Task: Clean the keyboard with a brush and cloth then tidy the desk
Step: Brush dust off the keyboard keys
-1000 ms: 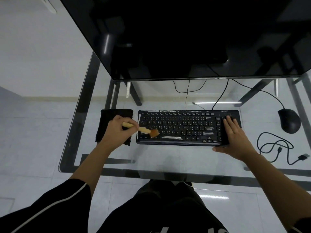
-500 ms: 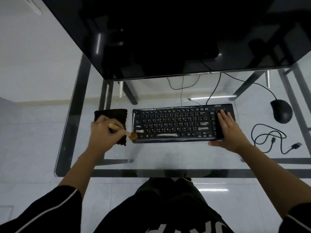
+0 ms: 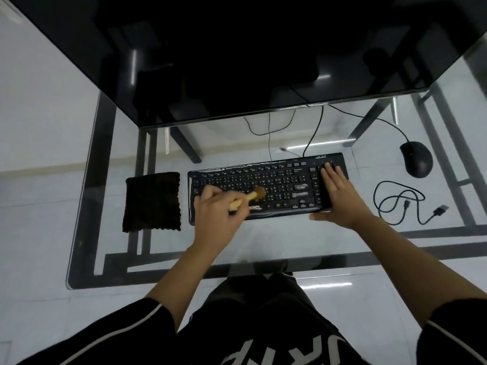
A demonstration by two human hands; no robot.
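Black plastic keyboard (image 3: 266,187) at frame centre lies pinned under the flat, unclenched right hand (image 3: 338,194) so it stays steady while left-hand fingers (image 3: 210,192) pinch the pale-handled brown-bristled brush (image 3: 246,198) across its keys.

- Overall illumination is dim and cool, with a grey cast.
- Ceiling-light reflections form bright streaks on the dark monitor (image 3: 263,54) and on the floor seen through the glass desk (image 3: 87,180).
- Glare whitens several keys of the keyboard (image 3: 266,188).
- Wide-angle distortion bends straight edges near the frame borders.
- Focus is slightly soft throughout.
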